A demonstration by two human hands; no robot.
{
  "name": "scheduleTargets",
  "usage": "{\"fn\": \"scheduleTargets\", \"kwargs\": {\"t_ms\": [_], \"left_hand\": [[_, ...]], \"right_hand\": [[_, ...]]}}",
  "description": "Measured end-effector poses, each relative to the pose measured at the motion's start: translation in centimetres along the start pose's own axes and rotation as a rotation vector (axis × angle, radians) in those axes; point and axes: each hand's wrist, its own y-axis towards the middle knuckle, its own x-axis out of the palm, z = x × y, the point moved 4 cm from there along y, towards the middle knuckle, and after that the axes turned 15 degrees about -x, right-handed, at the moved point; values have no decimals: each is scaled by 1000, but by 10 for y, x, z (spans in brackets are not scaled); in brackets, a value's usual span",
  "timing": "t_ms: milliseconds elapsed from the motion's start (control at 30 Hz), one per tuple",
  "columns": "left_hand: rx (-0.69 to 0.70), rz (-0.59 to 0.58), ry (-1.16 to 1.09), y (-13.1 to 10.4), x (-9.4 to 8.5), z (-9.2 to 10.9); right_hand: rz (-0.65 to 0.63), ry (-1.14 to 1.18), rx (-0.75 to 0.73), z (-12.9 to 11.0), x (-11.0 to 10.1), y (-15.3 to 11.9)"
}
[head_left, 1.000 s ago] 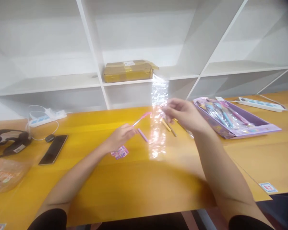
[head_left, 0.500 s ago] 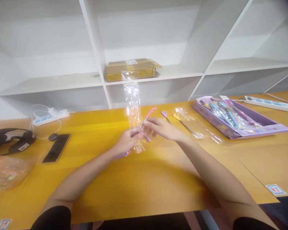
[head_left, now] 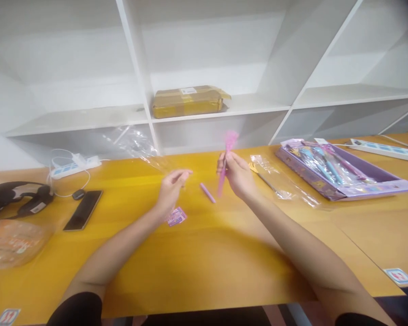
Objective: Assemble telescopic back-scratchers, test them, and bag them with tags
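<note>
My right hand (head_left: 238, 174) is closed around a pink back scratcher (head_left: 230, 139), held upright and blurred, its hand-shaped head on top. My left hand (head_left: 172, 188) is closed in a pinch. A clear plastic sleeve (head_left: 136, 144) stretches up and left from behind it; the grip point is hidden. Between my hands, a lavender stick (head_left: 207, 193) lies on the table. A small purple printed card (head_left: 177, 217) lies beside my left wrist. Right of my right hand, a back scratcher with an orange head (head_left: 263, 179) lies by another clear sleeve (head_left: 299, 192).
On the right stands a purple display box (head_left: 357, 192) holding several wrapped back scratchers. Power strips (head_left: 387, 149) lie at both ends. A phone (head_left: 83, 210), a black strap-like object (head_left: 17, 199) and an orange plastic bag (head_left: 13, 244) are on the left. A taped carton (head_left: 188, 102) sits on the shelf.
My hands have moved apart. The pink back scratcher is now upright in my right hand, and the sleeve has swung left. The lavender stick now lies on the table.
</note>
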Motion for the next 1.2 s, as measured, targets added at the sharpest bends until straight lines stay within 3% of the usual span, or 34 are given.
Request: {"fn": "scheduleTargets", "kwargs": {"t_ms": [67, 200, 267, 433, 700, 1200], "left_hand": [[-4, 38, -132, 5, -9, 7], [30, 39, -295, 8, -19, 26], [44, 32, -332, 8, -23, 34], [-29, -35, -374, 7, -25, 44], [-99, -117, -362, 3, -24, 51], [-147, -163, -260, -2, -17, 43]], "right_hand": [[-162, 12, 42, -9, 3, -2], [-664, -105, 102, -27, 23, -22], [-792, -235, 76, -30, 31, -28], [-809, -410, 39, -29, 33, -24], [-815, -321, 50, -32, 21, -15], [-852, -269, 68, -16, 13, -11]]}}
